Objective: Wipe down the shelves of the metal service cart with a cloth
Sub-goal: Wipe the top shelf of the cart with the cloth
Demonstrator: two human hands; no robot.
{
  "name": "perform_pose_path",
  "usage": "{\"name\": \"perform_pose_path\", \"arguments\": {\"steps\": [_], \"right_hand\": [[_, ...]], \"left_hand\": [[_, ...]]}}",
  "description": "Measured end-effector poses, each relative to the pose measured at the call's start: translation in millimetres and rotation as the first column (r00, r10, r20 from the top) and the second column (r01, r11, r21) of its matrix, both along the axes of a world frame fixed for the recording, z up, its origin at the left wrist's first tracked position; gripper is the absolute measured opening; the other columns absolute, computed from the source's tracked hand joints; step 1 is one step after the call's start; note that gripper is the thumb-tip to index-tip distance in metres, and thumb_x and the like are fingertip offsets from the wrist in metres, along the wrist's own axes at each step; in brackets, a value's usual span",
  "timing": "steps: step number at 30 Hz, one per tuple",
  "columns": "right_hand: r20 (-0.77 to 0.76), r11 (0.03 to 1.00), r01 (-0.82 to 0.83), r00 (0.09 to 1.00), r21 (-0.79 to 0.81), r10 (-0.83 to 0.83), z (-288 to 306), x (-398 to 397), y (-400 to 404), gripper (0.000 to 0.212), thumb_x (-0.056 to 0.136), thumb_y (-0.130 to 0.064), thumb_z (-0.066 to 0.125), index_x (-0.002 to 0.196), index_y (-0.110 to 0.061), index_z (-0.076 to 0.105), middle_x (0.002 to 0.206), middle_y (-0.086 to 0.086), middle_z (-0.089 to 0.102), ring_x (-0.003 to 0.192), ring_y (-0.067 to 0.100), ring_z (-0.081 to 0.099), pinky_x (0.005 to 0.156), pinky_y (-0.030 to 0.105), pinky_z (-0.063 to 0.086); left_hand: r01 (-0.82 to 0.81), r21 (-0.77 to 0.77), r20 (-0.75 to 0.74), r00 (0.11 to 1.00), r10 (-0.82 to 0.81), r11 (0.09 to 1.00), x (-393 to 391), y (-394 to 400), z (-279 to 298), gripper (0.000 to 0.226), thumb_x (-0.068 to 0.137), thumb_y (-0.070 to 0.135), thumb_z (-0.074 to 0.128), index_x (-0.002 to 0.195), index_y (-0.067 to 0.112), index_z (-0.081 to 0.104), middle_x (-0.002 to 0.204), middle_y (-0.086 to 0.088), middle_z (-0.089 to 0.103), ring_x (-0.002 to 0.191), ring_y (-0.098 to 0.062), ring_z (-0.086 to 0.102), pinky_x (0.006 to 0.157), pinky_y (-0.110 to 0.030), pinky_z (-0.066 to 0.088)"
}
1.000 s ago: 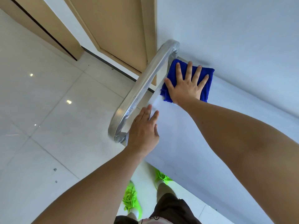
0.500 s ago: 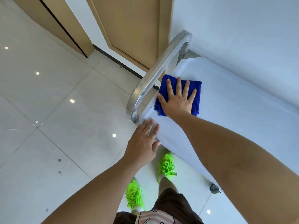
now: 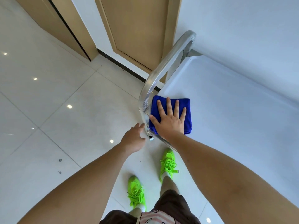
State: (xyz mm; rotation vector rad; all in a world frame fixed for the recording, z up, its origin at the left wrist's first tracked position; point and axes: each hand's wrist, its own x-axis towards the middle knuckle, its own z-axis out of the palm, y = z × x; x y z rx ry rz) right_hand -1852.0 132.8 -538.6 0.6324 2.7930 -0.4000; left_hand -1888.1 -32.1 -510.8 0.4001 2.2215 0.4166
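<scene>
Your right hand (image 3: 170, 122) lies flat, fingers spread, pressing the blue cloth (image 3: 171, 114) onto the cart's top shelf (image 3: 226, 110), at the shelf's near corner just beside the curved metal handle (image 3: 163, 70). Your left hand (image 3: 134, 139) hovers loosely open, holding nothing, near the handle's lower end, off the shelf edge. Green shoes (image 3: 168, 164) stand on the tiled floor (image 3: 48, 102) below that corner.

We are seeing a deep blue cloth (image 3: 171, 102) lying on the pale grey-white cart shelf (image 3: 234, 110), beside a shiny silver handle (image 3: 163, 70). Near us, neon green shoes (image 3: 135, 191) are standing out against glossy white floor tiles (image 3: 48, 102). Farther off, tan wooden doors (image 3: 137, 29) are meeting a dark baseboard (image 3: 119, 63).
</scene>
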Motion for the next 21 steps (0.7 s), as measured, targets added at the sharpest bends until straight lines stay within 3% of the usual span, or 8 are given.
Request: {"name": "perform_pose_path", "arguments": {"steps": [3,5,9,12,18,21], "right_hand": [[-0.023,0.999,-0.031,0.999,0.042,0.032,0,14,-7,0.072,0.097,-0.07,0.024,0.156,-0.043,-0.006,0.166,-0.009,-0.013,0.152,0.031,-0.016,0.117,0.059,-0.015],[-0.038,0.995,-0.056,0.998,0.088,0.059,0,22,-12,0.071,0.101,-0.053,0.041,0.158,-0.041,0.0,0.168,-0.007,-0.004,0.153,0.031,-0.008,0.12,0.059,-0.009],[-0.1,0.995,-0.032,0.994,0.09,0.041,-2,35,-24,0.076,0.098,-0.022,0.056,0.158,-0.038,0.011,0.168,-0.005,0.009,0.154,0.031,0.002,0.122,0.053,-0.004],[-0.167,1.0,-0.002,0.986,0.03,0.007,1,50,-34,0.08,0.09,-0.002,0.058,0.156,-0.033,0.025,0.166,-0.001,0.02,0.153,0.033,0.01,0.124,0.048,-0.001],[-0.289,0.994,0.005,0.957,-0.107,-0.036,9,87,-63,0.074,0.08,0.016,0.057,0.145,-0.018,0.051,0.155,0.005,0.043,0.15,0.037,0.023,0.124,0.048,0.01],[-0.308,0.977,0.056,0.944,-0.207,-0.12,1,99,-82,0.074,0.079,0.02,0.052,0.142,-0.019,0.055,0.15,0.004,0.05,0.145,0.034,0.034,0.119,0.044,0.029]], "left_hand": [[-0.021,0.013,-0.02,1.0,0.021,1.0,4,-8,1,0.063,0.097,0.029,0.05,0.154,0.028,0.024,0.164,0.001,0.016,0.148,-0.022,0.022,0.116,-0.033,0.027],[-0.027,0.032,-0.024,0.999,0.028,0.999,8,-16,1,0.061,0.097,0.03,0.051,0.154,0.027,0.027,0.164,0.001,0.017,0.147,-0.022,0.024,0.116,-0.034,0.028],[-0.03,0.035,-0.022,0.999,0.031,0.999,18,-38,-6,0.059,0.097,0.031,0.051,0.152,0.026,0.03,0.163,0.001,0.019,0.147,-0.023,0.025,0.116,-0.034,0.028],[-0.036,0.0,-0.003,0.999,0.036,0.999,26,-57,-13,0.059,0.096,0.034,0.051,0.152,0.025,0.033,0.163,0.001,0.021,0.147,-0.022,0.026,0.112,-0.031,0.028],[-0.076,-0.022,-0.004,0.997,0.075,0.997,36,-79,-19,0.051,0.093,0.029,0.05,0.143,0.023,0.047,0.15,0.001,0.045,0.135,-0.022,0.043,0.097,-0.025,0.038],[-0.138,0.003,0.012,0.99,0.138,0.99,36,-78,-22,0.054,0.092,0.026,0.049,0.146,0.026,0.044,0.152,0.002,0.044,0.132,-0.02,0.046,0.098,-0.025,0.043]]}}
